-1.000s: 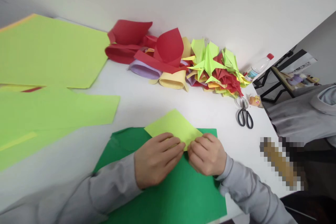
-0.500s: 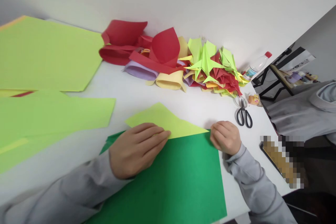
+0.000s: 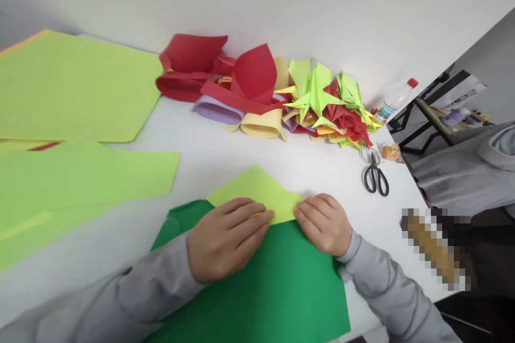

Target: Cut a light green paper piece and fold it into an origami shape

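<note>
A folded yellow-green paper [image 3: 256,186] lies over the top of a large dark green sheet [image 3: 277,289]. My left hand [image 3: 227,240] is closed at the folded edge, its fingers together and pressed on the paper. Close by on the right, my right hand [image 3: 325,225] pinches the same paper near its right corner, covering that corner. Both thumbs are mostly hidden. The dark green sheet is bent up at its upper left corner.
Yellow-green sheets [image 3: 80,91] are spread at the left. Along the wall lie rolled red papers [image 3: 254,72] and folded paper stars [image 3: 316,96]. Black-handled scissors [image 3: 376,177], a wrapped snack [image 3: 391,152] and a bottle [image 3: 396,101] are at the right, with a person's grey clothing [image 3: 454,171] beyond.
My right hand has slid left along the folded edge, closer to my left hand. The yellow-green paper and my left hand sit slightly further right and lower in view.
</note>
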### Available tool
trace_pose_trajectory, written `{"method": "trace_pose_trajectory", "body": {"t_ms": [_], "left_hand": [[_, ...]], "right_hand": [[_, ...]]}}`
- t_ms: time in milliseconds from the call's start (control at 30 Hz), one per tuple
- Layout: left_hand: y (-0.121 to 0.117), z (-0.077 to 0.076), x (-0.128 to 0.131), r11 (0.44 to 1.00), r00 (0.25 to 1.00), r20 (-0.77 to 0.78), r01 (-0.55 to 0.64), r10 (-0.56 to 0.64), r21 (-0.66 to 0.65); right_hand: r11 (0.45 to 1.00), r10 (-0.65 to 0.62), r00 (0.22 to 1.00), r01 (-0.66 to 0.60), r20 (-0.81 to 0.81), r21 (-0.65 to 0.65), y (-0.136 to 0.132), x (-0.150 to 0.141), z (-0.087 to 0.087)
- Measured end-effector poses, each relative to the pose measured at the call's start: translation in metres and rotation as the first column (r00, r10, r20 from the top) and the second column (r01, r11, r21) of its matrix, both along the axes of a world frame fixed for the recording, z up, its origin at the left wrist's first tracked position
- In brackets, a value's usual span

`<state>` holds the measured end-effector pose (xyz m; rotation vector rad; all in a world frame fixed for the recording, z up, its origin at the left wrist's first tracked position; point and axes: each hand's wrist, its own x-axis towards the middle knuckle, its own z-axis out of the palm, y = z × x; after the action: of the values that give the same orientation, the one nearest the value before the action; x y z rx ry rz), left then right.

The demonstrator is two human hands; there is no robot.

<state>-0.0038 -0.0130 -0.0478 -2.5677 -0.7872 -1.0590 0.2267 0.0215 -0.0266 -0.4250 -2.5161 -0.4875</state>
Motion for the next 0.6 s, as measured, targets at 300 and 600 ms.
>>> {"method": "trace_pose_trajectory", "body": {"t_ms": [300, 600], "left_hand": [[-0.016, -0.001, 0.018, 1.000, 0.994, -0.108, 0.023, -0.021, 0.017], [-0.013, 0.003, 0.007, 0.999, 0.993, -0.116, 0.033, -0.029, 0.036]], "right_hand": [[0.998, 0.052, 0.999, -0.053, 0.012, 0.016, -0.017, -0.014, -0.001], [0.999, 0.029, 0.999, -0.030, 0.022, 0.018, -0.016, -0.007, 0.007]]}}
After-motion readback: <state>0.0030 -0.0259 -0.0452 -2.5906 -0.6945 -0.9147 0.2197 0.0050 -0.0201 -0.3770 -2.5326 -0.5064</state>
